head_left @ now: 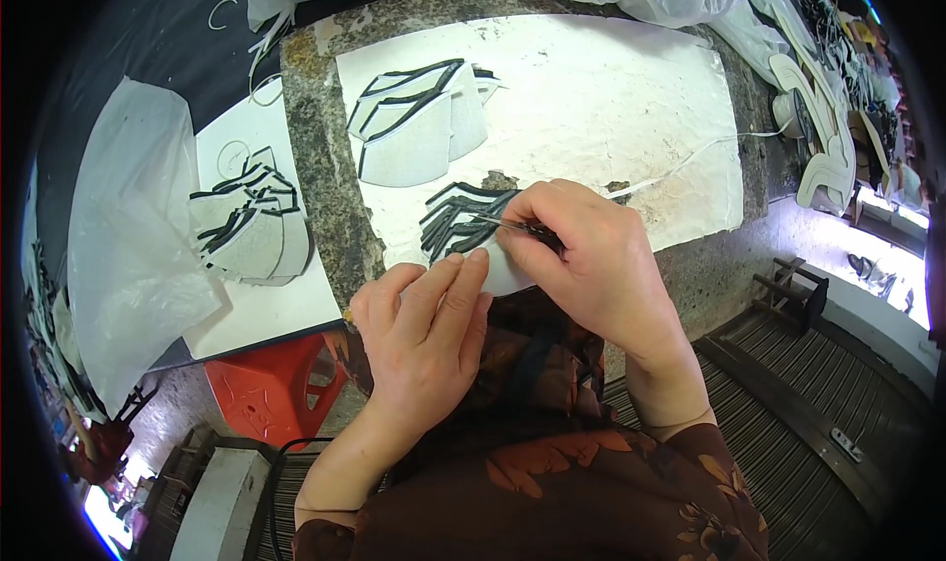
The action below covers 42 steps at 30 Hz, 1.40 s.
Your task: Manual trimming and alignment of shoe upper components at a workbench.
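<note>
Dark-edged pieces (455,209): where are they, and what have the fingers got?

The right fingers (527,204) are pinched closed around a slim pointed tool (544,234). The left fingers (461,290) reach out nearly straight, tips at the pieces' near side (whether the thumb pinches from beneath, I can't tell). The pieces lie fanned out at the near edge of the white sheet (611,78).

And farther out?

Another stack (409,147) rests on the sheet's far left part, and a third group (258,241) sits left of the sheet. Beyond its right edge is a spool (788,108), with white tape (680,169) running back onto the sheet.

How far along?

Dark edging shows in all three groups, so that part seems done. The fanned ones, under the tool, look unfinished; whether the others are finished or waiting, I can't tell.
</note>
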Each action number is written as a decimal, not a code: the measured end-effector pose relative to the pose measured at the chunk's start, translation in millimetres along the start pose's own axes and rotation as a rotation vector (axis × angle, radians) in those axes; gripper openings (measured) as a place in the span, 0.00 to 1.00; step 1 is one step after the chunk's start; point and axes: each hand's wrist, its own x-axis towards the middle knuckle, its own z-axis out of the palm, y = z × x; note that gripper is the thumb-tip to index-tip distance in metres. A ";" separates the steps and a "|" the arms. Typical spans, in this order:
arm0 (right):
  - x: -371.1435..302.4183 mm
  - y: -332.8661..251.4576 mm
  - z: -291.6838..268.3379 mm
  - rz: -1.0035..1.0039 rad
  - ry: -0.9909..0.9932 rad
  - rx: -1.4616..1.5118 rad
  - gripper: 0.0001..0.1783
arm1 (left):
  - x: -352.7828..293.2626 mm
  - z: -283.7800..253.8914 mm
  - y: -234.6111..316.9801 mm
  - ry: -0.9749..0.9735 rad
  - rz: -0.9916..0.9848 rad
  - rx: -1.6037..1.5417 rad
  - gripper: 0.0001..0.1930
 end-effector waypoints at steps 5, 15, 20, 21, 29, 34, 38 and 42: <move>0.5 1.6 0.8 -0.016 0.007 0.000 0.05 | 0.6 0.1 0.1 0.001 0.004 0.005 0.21; 1.1 0.1 -4.8 0.030 -0.039 0.008 0.05 | 3.7 -3.3 2.3 -0.035 -0.016 -0.005 0.22; 2.3 5.0 -4.8 -0.035 -0.023 0.010 0.05 | 6.4 -6.0 4.1 -0.049 -0.004 0.005 0.22; 3.0 5.6 -5.2 -0.039 -0.014 0.007 0.05 | 7.1 -6.9 4.8 -0.063 -0.002 0.021 0.22; 8.5 9.9 -13.1 -0.017 -0.002 -0.035 0.05 | 12.6 -8.9 8.6 -0.103 0.014 0.044 0.22; 12.5 14.4 -11.8 -0.015 0.005 0.012 0.05 | 14.9 -11.0 10.5 -0.148 0.008 0.072 0.22; 15.7 16.4 -15.3 0.086 -0.013 0.120 0.07 | 18.9 -13.3 12.7 -0.171 0.009 0.063 0.24; 20.7 21.0 -19.7 0.173 -0.046 0.195 0.09 | 21.7 -10.7 11.0 -0.186 0.034 0.100 0.27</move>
